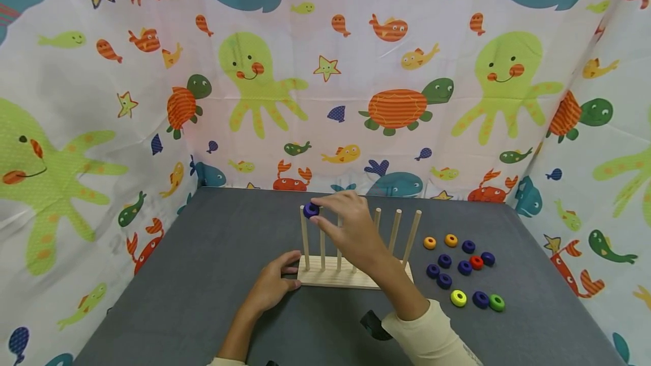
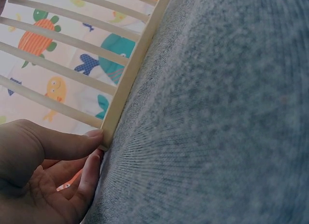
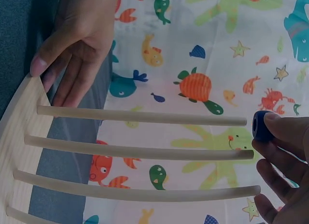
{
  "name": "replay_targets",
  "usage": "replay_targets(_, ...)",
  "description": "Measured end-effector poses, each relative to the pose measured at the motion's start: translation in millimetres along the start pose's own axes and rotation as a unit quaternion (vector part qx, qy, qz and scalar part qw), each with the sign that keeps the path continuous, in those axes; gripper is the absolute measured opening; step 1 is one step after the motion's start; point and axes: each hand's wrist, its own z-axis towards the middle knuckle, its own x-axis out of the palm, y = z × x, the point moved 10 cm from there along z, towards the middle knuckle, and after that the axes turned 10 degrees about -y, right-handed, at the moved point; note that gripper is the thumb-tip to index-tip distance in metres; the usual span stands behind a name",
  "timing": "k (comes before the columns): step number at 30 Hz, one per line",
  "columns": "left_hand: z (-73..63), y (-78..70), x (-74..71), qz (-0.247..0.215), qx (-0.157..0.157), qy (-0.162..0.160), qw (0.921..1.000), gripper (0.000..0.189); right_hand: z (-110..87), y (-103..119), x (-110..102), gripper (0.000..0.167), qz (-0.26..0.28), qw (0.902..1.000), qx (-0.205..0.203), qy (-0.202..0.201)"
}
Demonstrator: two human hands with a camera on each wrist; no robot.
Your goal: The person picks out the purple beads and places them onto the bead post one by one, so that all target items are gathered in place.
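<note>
A wooden peg stand (image 1: pixel 335 280) with a row of upright pegs stands on the grey table. My left hand (image 1: pixel 272 284) grips the left end of its base, thumb on the corner, as the left wrist view shows with the base edge (image 2: pixel 126 84). Between thumb and fingertips, my right hand (image 1: pixel 353 230) pinches a dark blue ring (image 1: pixel 311 210). In the right wrist view the blue ring (image 3: pixel 262 126) is just off the tip of the end peg (image 3: pixel 145 116), a small gap apart. No ring shows on the visible pegs; the right hand covers some in the head view.
Right of the stand lie loose rings: several blue ones (image 1: pixel 445 281), orange ones (image 1: pixel 450 240), a red one (image 1: pixel 476 262), a yellow one (image 1: pixel 459 298) and a green one (image 1: pixel 497 303). A printed sea-animal cloth (image 1: pixel 315 95) hangs behind and at both sides.
</note>
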Motion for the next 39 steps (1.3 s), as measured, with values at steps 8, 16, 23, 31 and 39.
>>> replay_targets(8, 0.8, 1.1, 0.6, 0.005, -0.004, 0.005, 1.0000, 0.066, 3.6, -0.4, 12.4, 0.035, 0.008, 0.9999, 0.003, 0.008)
replay_targets(16, 0.8, 1.9, 0.8, 0.003, -0.006, 0.005, 1.0000, 0.066, 7.9, -0.6, 14.7, 0.035, 0.005, 1.0000, 0.002, -0.007)
replay_targets(23, 0.5, 3.0, 1.4, 0.005, -0.002, 0.011, 0.9999, 0.067, 9.3, -3.9, 20.4, 0.035, 0.008, 0.9997, 0.024, 0.008)
replay_targets(31, -0.1, 1.9, 1.7, -0.006, -0.005, 0.006, 1.0000, 0.067, 8.6, -5.0, 18.4, 0.037, 0.011, 0.9996, 0.025, 0.010)
replay_targets(39, -0.2, 0.7, 0.8, -0.008, -0.008, 0.003, 0.9999, 0.067, 9.0, -2.5, 2.4, 0.035, 0.014, 0.9996, 0.008, -0.022)
